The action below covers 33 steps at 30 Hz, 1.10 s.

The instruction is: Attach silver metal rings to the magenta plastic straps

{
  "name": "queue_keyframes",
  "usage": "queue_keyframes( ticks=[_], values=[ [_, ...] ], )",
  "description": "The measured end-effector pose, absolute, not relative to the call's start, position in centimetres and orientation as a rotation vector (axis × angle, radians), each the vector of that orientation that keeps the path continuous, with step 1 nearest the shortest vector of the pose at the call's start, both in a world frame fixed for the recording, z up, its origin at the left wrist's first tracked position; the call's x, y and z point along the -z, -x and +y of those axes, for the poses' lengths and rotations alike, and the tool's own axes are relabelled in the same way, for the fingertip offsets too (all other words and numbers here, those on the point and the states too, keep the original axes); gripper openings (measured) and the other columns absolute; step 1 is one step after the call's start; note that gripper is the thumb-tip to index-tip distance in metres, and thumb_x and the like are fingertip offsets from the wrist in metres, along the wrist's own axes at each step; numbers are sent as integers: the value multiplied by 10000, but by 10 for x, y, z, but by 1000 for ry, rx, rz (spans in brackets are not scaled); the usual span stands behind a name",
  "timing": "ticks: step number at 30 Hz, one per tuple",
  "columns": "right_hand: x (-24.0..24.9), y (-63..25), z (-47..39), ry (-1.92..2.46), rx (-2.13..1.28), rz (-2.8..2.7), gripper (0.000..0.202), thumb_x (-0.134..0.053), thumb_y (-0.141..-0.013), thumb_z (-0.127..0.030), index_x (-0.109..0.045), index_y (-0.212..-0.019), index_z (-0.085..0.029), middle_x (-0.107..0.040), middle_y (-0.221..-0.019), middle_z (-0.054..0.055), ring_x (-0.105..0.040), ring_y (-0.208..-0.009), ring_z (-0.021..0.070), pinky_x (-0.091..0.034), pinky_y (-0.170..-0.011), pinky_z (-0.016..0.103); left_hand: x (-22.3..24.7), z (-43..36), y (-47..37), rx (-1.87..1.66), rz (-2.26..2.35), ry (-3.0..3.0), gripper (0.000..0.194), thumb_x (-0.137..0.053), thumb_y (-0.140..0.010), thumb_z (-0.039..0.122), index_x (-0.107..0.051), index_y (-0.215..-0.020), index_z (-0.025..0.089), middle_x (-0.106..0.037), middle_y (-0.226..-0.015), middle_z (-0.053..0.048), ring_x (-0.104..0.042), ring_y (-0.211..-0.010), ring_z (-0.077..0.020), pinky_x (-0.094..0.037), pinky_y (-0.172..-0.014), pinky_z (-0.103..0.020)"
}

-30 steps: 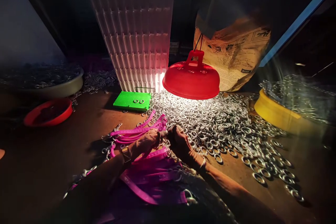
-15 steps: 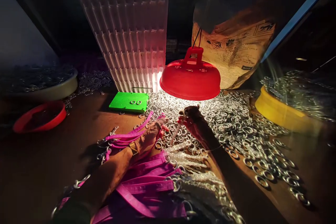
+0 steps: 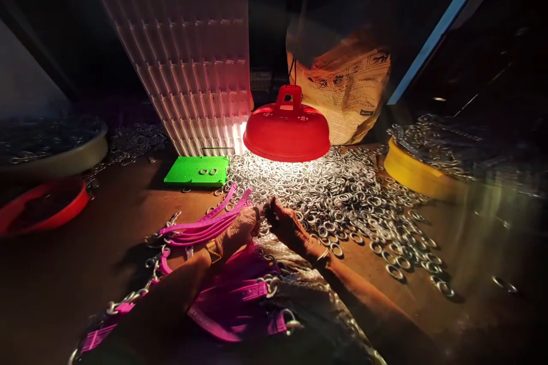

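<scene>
My left hand is closed around one or more magenta straps, whose loose ends stick out past its knuckles. Right beside it, my right hand has its fingers pinched together at the left fingertips; what lies in the pinch is too dark and small to make out. Under my wrists lie further magenta straps with metal rings at their ends. Pale chain-like strands spread from those rings toward my body. A heap of loose metal rings lies just beyond my hands.
A red lamp hangs low over the ring heap. Behind it stand a ribbed translucent panel and a printed paper sack. A green perforated tray holds two rings. A yellow tub is at right, a red bowl at left.
My right hand has come back from the ring heap to meet my left hand's fingertips. The whole view has shifted, so the lamp and tubs appear further left.
</scene>
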State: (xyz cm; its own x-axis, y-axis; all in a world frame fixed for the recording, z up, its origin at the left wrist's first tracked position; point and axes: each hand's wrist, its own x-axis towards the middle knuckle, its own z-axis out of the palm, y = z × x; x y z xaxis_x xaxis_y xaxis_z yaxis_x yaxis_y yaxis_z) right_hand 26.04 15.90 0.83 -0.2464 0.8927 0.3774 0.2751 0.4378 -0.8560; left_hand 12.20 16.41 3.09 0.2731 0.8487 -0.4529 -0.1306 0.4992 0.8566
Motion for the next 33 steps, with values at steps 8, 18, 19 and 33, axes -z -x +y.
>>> queue_keyframes(
  ticks=[8, 18, 19, 33],
  values=[
    [-13, -279, 175, 1113, -713, -1560, 157, -495, -814, -307, -585, -859, -187, -460, -551, -22, -294, -524, 115, -264, -448, 219, -32, 159, -122, -774, 1170, -888, 284, -627, -710, 250, -396, -558, 188, -323, -389, 79, -248, -325, -34, -151, -365, -209],
    [-29, -273, 148, 1167, -898, -1556, 221, -467, -868, -347, -587, -951, -180, -487, -592, -1, -374, -518, 127, -335, -487, 261, -26, 165, -121, -967, 1073, -1019, 341, -548, -723, 252, -294, -503, 194, -245, -481, 51, -182, -450, -60, -143, -440, -249],
    [-28, -271, 147, 1177, -894, -1567, 222, -456, -873, -332, -581, -965, -174, -479, -590, -3, -372, -511, 127, -334, -489, 264, -23, 163, -122, -991, 1069, -1029, 333, -546, -726, 257, -299, -511, 194, -248, -491, 48, -184, -460, -64, -151, -445, -252],
    [-28, -261, 146, 1147, -616, -1663, 88, -355, -773, -197, -429, -725, -200, -442, -629, 3, -350, -559, 129, -365, -541, 269, -38, 153, -124, -789, 847, -787, 292, -653, -627, 287, -379, -593, 192, -267, -493, 70, -176, -439, -45, -75, -457, -249]
  ],
)
